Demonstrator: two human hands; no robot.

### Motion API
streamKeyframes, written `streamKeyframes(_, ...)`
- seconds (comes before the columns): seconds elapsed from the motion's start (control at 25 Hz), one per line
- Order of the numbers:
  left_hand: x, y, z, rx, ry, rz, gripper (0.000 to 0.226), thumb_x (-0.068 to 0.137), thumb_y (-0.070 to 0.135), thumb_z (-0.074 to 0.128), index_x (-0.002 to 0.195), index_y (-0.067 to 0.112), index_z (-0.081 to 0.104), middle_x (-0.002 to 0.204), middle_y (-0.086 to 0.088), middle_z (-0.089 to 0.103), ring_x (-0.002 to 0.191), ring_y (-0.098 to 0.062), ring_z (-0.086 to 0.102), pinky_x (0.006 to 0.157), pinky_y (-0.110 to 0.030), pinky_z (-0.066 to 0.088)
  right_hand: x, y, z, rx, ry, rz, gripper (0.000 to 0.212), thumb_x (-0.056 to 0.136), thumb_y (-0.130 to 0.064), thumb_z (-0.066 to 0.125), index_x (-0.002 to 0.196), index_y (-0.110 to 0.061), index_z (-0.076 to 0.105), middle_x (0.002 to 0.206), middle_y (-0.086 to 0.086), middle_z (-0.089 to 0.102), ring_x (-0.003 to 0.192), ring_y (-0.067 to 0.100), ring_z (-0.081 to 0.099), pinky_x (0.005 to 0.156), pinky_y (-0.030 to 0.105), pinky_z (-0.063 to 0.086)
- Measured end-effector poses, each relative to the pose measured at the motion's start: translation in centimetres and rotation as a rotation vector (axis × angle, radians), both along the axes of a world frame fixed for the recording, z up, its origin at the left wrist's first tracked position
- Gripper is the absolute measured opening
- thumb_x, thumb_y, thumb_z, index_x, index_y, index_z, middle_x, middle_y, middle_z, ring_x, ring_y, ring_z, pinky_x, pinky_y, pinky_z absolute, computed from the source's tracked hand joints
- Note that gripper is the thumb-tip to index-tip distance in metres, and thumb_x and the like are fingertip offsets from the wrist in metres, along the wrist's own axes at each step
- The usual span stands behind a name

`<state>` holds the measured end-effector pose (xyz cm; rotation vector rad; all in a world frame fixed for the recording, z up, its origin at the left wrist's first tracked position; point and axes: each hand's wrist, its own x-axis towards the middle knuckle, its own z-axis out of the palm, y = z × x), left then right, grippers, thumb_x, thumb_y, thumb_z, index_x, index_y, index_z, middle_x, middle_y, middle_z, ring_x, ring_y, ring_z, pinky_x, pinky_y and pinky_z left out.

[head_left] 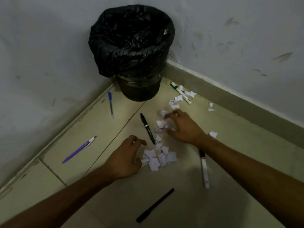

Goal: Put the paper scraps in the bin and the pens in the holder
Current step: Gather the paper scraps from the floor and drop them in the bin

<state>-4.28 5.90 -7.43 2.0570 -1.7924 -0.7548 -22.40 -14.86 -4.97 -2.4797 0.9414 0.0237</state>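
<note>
Nearest the viewer, a black marker (155, 205) lies diagonally on the tiled floor (230, 162), between the person's two bare forearms. A white marker (204, 170) lies just beside the right forearm, its upper end hidden under that arm.

Left hand (126, 157): palm down, fingers loosely curled, resting against the left edge of the main pile of paper scraps (158, 156). Whether it has hold of any piece cannot be told.

Right hand (184, 125): fingers spread and bent, pressed over a second cluster of scraps (162, 123); several pieces sit under and against the fingertips, but a closed grip is not evident.

A black pen (147, 128) lies between the hands, touching neither. A purple pen (79, 149) and a blue pen (110, 105) lie well apart on the left, near the wall. A green-capped marker (180, 92) lies to the right of the bin among further scraps (178, 98). Stray pieces (213, 134) lie along the right skirting.

The bin (133, 51), lined with a black bag, stands upright in the corner.
</note>
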Motion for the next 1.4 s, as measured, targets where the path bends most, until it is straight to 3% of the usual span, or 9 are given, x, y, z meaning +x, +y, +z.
streamKeyframes(0.12,-1.4,0.3,-0.5,-0.01,-0.002,-0.12,0.054,0.081,0.047,0.043,0.127,0.021,0.055,0.119,-0.002,0.046,0.103,-0.016,0.05,0.081,-0.032,0.05,2.9,-2.5,-1.0,-0.069,0.127,0.171,0.065,0.088,-0.05,0.062,0.146,-0.035,0.037,0.152,0.013,0.03,0.134,0.037,0.032,0.102,0.047,0.04)
streamKeyframes(0.24,-1.8,0.6,-1.1,-0.027,0.036,-0.155,0.041,0.087,0.037,0.048,0.122,0.019,0.058,0.116,-0.003,0.047,0.099,-0.016,0.051,0.078,-0.029,0.049,2.3,0.2,-2.8,-0.112,0.135,0.256,0.049,0.092,-0.039,0.058,0.139,-0.031,0.046,0.149,0.013,0.03,0.127,0.036,0.035,0.093,0.046,0.048)
streamKeyframes(0.4,-0.9,-0.4,-1.2,-0.075,0.03,-0.058,0.039,0.089,0.036,0.054,0.125,0.02,0.055,0.119,0.001,0.047,0.103,-0.011,0.05,0.084,-0.027,0.048,-1.6,4.5,-3.7,-0.031,-0.012,0.201,0.04,0.092,-0.018,0.055,0.132,-0.02,0.055,0.14,0.015,0.039,0.116,0.033,0.04,0.083,0.046,0.05)
streamKeyframes(0.52,-0.8,-1.2,-0.9,-0.046,0.107,-0.027,0.042,0.086,0.043,0.05,0.123,0.024,0.056,0.118,0.004,0.046,0.099,-0.009,0.052,0.083,-0.024,0.048,-2.5,6.5,-3.0,0.082,-0.044,0.175,0.041,0.094,-0.025,0.057,0.135,-0.022,0.053,0.139,0.01,0.04,0.12,0.027,0.04,0.089,0.043,0.049)
streamKeyframes(0.72,-0.2,-1.8,-0.1,-0.129,0.176,0.059,0.028,0.089,0.023,0.065,0.116,0.028,0.06,0.11,0.009,0.048,0.092,0.0,0.053,0.071,-0.006,0.043,-0.8,-3.6,-0.7,-0.139,-0.061,-0.089,0.045,0.092,-0.027,0.056,0.136,-0.021,0.05,0.143,0.01,0.044,0.128,0.033,0.042,0.1,0.043,0.045)
streamKeyframes(1.04,0.8,-3.4,2.9,-0.208,0.18,0.083,0.026,0.088,0.024,0.067,0.11,0.037,0.06,0.112,0.021,0.048,0.096,0.001,0.054,0.065,-0.018,0.052,2.4,-7.0,-3.1,-0.16,0.081,0.014,0.037,0.097,-0.027,0.047,0.133,-0.016,0.051,0.129,0.016,0.046,0.117,0.035,0.047,0.093,0.045,0.047)
streamKeyframes(1.16,1.2,-3.9,3.2,-0.215,0.181,0.08,0.024,0.086,0.03,0.064,0.108,0.04,0.061,0.111,0.022,0.049,0.094,-0.003,0.057,0.064,-0.019,0.053,0.7,-4.3,-2.4,-0.13,0.003,0.081,0.041,0.096,-0.032,0.05,0.134,-0.017,0.051,0.134,0.013,0.047,0.118,0.032,0.046,0.092,0.045,0.049)
streamKeyframes(1.28,1.2,-4.2,3.1,-0.223,0.176,0.081,0.025,0.084,0.033,0.06,0.108,0.039,0.062,0.11,0.021,0.051,0.092,-0.004,0.057,0.062,-0.021,0.053,1.3,-9.6,-1.4,-0.241,-0.051,-0.098,0.047,0.098,-0.031,0.046,0.141,-0.014,0.045,0.147,0.012,0.044,0.129,0.032,0.044,0.104,0.047,0.043)
streamKeyframes(1.4,1.3,-4.1,3.1,-0.217,0.177,0.089,0.029,0.084,0.032,0.06,0.111,0.039,0.06,0.112,0.022,0.051,0.092,-0.005,0.058,0.061,-0.022,0.053,1.3,-14.1,-2.3,-0.169,0.081,-0.1,0.049,0.1,-0.034,0.04,0.145,-0.014,0.04,0.152,0.011,0.038,0.13,0.035,0.044,0.107,0.045,0.04)
